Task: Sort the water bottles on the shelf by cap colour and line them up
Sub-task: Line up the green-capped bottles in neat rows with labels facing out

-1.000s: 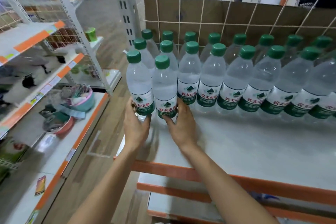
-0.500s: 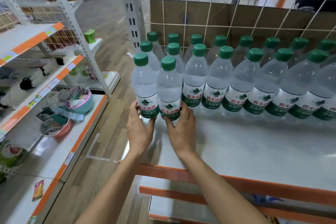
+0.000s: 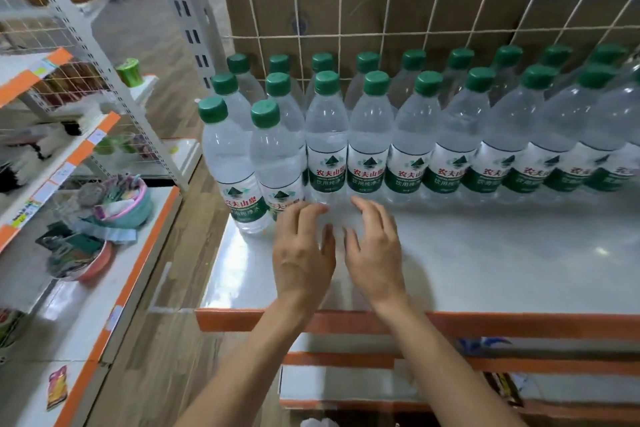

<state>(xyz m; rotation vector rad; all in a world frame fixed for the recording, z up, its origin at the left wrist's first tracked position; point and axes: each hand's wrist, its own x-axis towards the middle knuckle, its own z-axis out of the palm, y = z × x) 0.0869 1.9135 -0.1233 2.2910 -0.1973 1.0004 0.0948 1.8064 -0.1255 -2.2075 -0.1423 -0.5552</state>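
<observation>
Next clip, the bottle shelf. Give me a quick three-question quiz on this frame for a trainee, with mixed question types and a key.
1. True or false: the right hand is curled round a bottle.
2. Multiple choice: the caps on the water bottles are A) red, B) green, C) a mix of blue and white.
3. Fill in: at the left end of the shelf, ___ front bottles stand ahead of the long row.
Key: 1 false, its fingers are relaxed and hold nothing; 2 B; 3 two.
</observation>
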